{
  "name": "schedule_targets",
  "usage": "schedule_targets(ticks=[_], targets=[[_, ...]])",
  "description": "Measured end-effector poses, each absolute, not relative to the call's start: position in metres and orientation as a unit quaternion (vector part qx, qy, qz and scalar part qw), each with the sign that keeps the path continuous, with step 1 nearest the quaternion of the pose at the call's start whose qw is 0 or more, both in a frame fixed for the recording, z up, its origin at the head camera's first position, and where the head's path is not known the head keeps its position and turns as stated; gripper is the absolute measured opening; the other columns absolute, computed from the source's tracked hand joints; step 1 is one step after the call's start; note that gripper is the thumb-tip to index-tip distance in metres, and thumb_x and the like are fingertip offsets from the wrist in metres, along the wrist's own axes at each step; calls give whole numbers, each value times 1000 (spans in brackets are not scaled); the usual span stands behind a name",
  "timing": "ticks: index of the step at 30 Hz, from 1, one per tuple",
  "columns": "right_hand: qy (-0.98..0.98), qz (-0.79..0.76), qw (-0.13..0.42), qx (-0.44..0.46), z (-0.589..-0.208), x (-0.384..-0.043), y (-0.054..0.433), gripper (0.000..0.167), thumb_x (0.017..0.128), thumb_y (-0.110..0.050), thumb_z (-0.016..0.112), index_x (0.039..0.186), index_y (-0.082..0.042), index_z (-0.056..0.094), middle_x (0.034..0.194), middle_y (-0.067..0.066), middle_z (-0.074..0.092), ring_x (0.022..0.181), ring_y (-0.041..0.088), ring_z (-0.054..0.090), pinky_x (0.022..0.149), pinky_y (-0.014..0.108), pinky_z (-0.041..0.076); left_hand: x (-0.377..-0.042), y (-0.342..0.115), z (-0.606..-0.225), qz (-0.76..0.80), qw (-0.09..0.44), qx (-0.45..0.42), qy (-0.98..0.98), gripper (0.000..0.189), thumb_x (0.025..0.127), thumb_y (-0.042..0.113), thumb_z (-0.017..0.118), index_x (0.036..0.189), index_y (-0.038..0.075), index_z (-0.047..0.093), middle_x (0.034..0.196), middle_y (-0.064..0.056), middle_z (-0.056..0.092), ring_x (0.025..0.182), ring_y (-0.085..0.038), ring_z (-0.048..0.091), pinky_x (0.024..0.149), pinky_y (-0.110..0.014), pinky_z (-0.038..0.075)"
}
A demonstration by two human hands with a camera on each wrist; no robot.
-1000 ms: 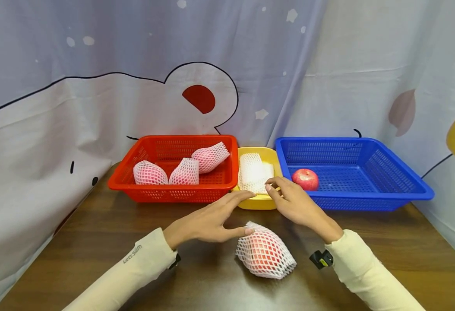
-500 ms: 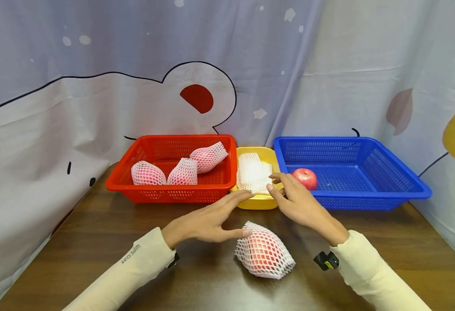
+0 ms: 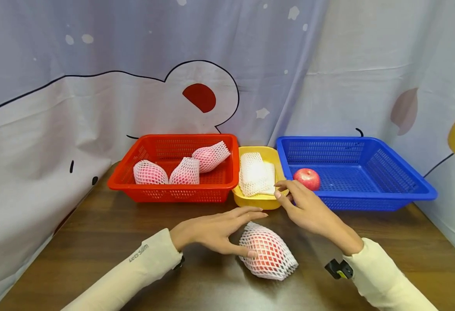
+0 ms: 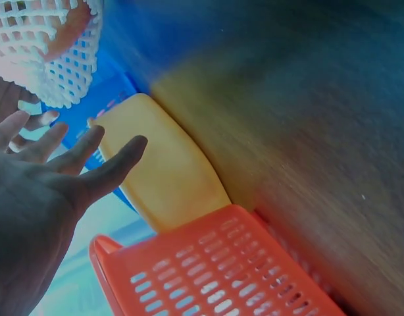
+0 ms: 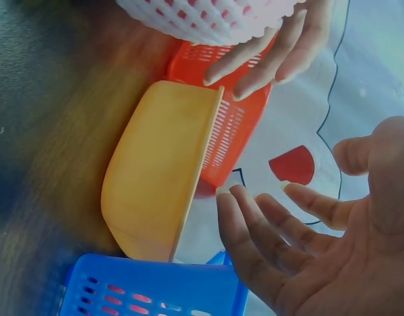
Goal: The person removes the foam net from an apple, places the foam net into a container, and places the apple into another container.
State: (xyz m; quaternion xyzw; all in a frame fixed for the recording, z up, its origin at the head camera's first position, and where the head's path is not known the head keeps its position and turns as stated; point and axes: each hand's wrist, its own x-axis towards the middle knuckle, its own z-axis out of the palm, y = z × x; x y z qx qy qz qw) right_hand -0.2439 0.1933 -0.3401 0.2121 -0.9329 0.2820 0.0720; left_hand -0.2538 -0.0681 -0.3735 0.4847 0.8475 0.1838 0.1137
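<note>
An apple in a white foam net (image 3: pixel 268 252) lies on the table in front of the person. My left hand (image 3: pixel 221 231) is spread with straight fingers beside it; in the head view the thumb overlaps the net, and I cannot tell whether it touches. In the left wrist view the same hand (image 4: pixel 50 171) shows nothing in its fingers. Above the front of the yellow bin, my right hand (image 3: pixel 309 209) hovers with fingers loosely bent, its palm bare in the right wrist view. White foam nets (image 3: pixel 255 175) lie in the yellow bin (image 3: pixel 258 202).
At the left stands a red basket (image 3: pixel 173 187) with three net-covered apples (image 3: pixel 184 172). A blue basket (image 3: pixel 367 195) at the right holds one bare apple (image 3: pixel 307 179). A printed curtain (image 3: pixel 134 103) hangs behind the wooden table (image 3: pixel 95 242).
My left hand has come down and nearer the person, over the edge of the netted apple. The right hand has shifted slightly to the right and nearer the person.
</note>
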Motion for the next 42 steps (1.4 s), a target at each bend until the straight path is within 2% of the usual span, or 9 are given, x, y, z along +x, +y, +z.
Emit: schedule_targets(ticks=[5,10,17,24,31,37,42], targets=[[-935,280,64,209,-344,-244,193,40,105,-38,46,132,-10,55,122,6,62,102,19,65,90,45,53,-254,-64,-377,182,131,503,835,88,87,65,61,157,34,19,164,5,21,150,-12,27,119,-41,34],[-936,278,57,209,-350,-244,194,42,105,-39,45,132,-9,55,123,7,61,104,19,65,89,44,53,-254,-62,-381,175,133,517,827,94,83,63,67,158,32,19,162,5,24,148,-11,30,120,-37,34],[-937,268,59,214,-353,-243,197,39,104,-36,47,130,-9,58,118,4,63,99,16,63,85,38,52,-255,-58,-385,141,108,539,824,104,77,68,71,158,31,17,160,5,30,147,-10,32,119,-37,35],[-932,264,49,242,-355,-238,194,31,103,-31,51,123,-9,60,107,-2,62,90,8,59,75,26,51,-258,-53,-390,131,70,575,804,107,72,66,77,157,26,24,148,6,45,132,-7,45,111,-27,41],[-929,264,51,255,-355,-235,190,27,102,-30,54,119,-10,62,106,-4,61,90,6,59,75,24,51,-258,-52,-392,133,67,575,804,101,75,64,76,155,26,29,146,8,47,130,-5,46,110,-24,41],[-929,264,48,256,-356,-234,189,27,102,-30,53,119,-11,61,107,-3,62,90,6,59,76,27,52,-259,-56,-393,156,93,561,807,93,79,59,75,153,24,30,137,7,53,123,-1,50,104,-19,44],[-930,262,41,256,-356,-234,189,27,102,-29,52,120,-10,61,108,-2,62,91,7,59,77,27,52,-260,-57,-393,176,102,548,812,92,80,56,76,151,18,31,140,5,52,125,-1,50,109,-21,41]])
